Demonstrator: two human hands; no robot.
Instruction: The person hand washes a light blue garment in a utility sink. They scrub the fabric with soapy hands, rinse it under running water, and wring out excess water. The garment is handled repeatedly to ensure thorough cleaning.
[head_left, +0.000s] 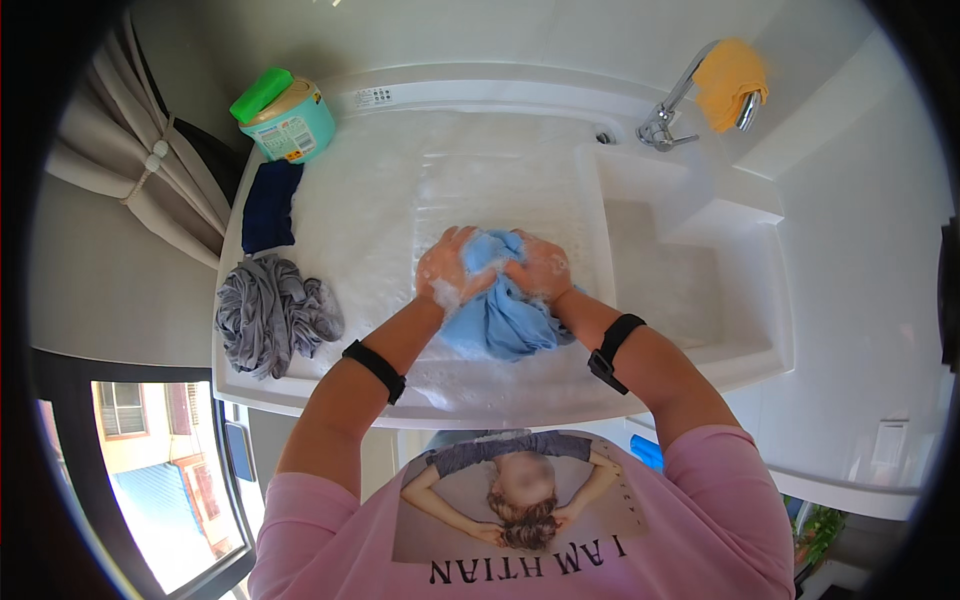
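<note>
Soapy light blue cloth lies bunched on the ribbed washboard part of a white laundry sink. My left hand grips its upper bunch from the left, with suds over the fingers and wrist. From the right, my right hand holds the same bunch, and the two hands nearly meet. Below them the rest of the cloth spreads towards the sink's front edge. Parts of both hands' fingers are hidden by cloth and foam.
At the left lie a wet grey garment and a folded navy cloth. Behind them stands a teal tub with a green object on top. Right are the deep basin and a chrome faucet with a yellow cloth over its spout.
</note>
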